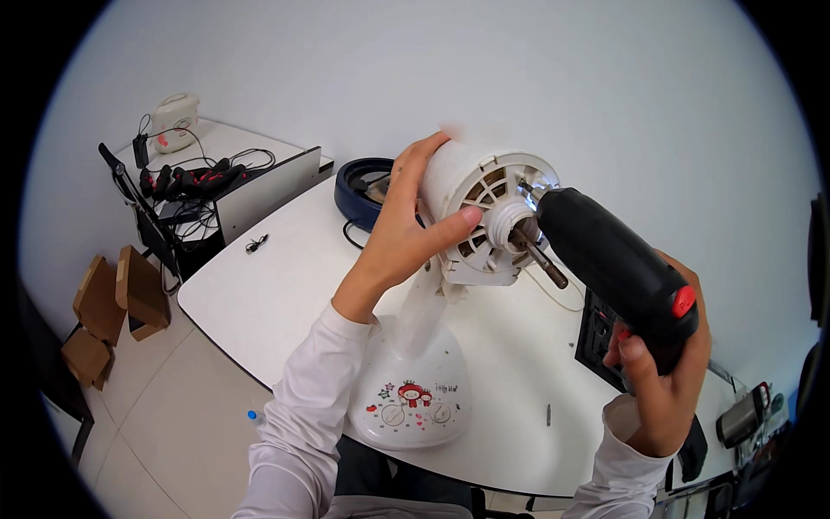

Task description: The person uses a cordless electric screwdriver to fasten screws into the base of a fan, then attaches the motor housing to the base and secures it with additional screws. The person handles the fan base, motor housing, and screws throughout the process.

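A white electric fan stands on the table, its motor housing (450, 177) bare of blades and grille, with a metal shaft (550, 266) jutting from the front. My left hand (406, 216) is wrapped round the left side of that housing, thumb on the slotted front cover. In my right hand (670, 363) is a black cordless screwdriver (605, 255) with red buttons, held by its handle. Its lit tip meets the upper right of the cover; any screw there is too small to make out. Below is the fan's base (411, 394), with dials and cartoon prints.
Behind the fan lies a dark blue round part (350, 195). A black tool case (596, 333) is partly hidden by my right hand. A small bit (548, 415) lies on the white table (277, 303). Cables (203, 182) crowd a side desk; cardboard boxes (138, 290) stand on the floor.
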The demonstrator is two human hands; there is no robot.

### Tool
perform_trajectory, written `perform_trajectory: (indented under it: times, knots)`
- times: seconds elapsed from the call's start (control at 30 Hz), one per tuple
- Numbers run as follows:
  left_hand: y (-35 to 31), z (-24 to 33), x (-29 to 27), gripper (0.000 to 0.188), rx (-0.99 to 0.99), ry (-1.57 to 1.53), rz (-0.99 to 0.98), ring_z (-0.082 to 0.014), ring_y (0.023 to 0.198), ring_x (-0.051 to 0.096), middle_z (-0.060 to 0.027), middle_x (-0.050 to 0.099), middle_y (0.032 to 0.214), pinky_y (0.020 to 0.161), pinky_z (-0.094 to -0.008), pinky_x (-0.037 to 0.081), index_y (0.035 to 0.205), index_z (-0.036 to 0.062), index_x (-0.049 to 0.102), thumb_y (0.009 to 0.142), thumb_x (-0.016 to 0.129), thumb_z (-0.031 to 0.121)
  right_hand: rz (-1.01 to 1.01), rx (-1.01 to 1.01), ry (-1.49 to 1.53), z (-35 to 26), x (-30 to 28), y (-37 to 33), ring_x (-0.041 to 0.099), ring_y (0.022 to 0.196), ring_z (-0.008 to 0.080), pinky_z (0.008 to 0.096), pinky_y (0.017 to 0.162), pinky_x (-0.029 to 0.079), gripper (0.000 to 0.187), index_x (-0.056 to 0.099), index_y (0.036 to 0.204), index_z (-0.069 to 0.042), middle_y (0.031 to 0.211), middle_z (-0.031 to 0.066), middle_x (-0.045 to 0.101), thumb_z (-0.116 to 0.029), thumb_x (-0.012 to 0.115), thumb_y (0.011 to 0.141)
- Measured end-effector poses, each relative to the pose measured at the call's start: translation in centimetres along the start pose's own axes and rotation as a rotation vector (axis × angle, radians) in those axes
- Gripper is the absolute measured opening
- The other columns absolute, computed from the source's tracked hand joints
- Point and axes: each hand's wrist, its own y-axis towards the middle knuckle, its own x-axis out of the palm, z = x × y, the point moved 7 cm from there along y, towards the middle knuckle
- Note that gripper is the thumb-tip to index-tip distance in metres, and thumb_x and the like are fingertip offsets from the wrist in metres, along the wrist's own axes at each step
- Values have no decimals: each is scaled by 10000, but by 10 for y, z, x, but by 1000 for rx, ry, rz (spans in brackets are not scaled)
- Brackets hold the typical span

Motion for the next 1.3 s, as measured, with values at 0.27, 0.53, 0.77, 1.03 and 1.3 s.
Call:
perform_trajectory:
  times: [0.27,0.53,0.77,1.03,1.3]
  knots:
    - [-2,1,-1,807,16,1,9,-282,1209,348,-115,333,1305,956,-430,340,1351,134,346,680,679,434,-6,-21,-2,-2,-3,-1,620,813,203,286,764,471,596,503,1155,31,945,161,627,-241,712,668]
    - [-5,1,-2,816,-2,-13,29,-296,1242,333,-118,325,1324,972,-458,332,1353,131,342,672,673,435,14,-101,-115,-6,1,-10,649,719,210,263,670,489,610,479,1183,38,874,174,638,-217,728,689]
    - [-4,3,1,831,3,-2,21,-297,1245,344,-119,330,1328,996,-450,322,1361,122,332,668,668,434,35,-145,-95,0,2,-13,654,691,216,257,638,491,610,463,1195,44,861,178,636,-207,730,707]
    - [-5,6,-1,858,8,-17,31,-276,1224,382,-121,377,1311,1000,-432,330,1367,104,323,656,662,443,34,17,176,18,1,-11,605,790,192,280,731,466,559,473,1174,55,972,162,609,-136,694,698]
    - [-5,10,3,926,34,-43,103,-269,1206,406,-143,402,1291,993,-390,344,1370,66,310,622,655,487,29,31,284,25,-2,-9,588,693,163,254,632,474,642,480,1156,45,922,125,608,-253,739,649]
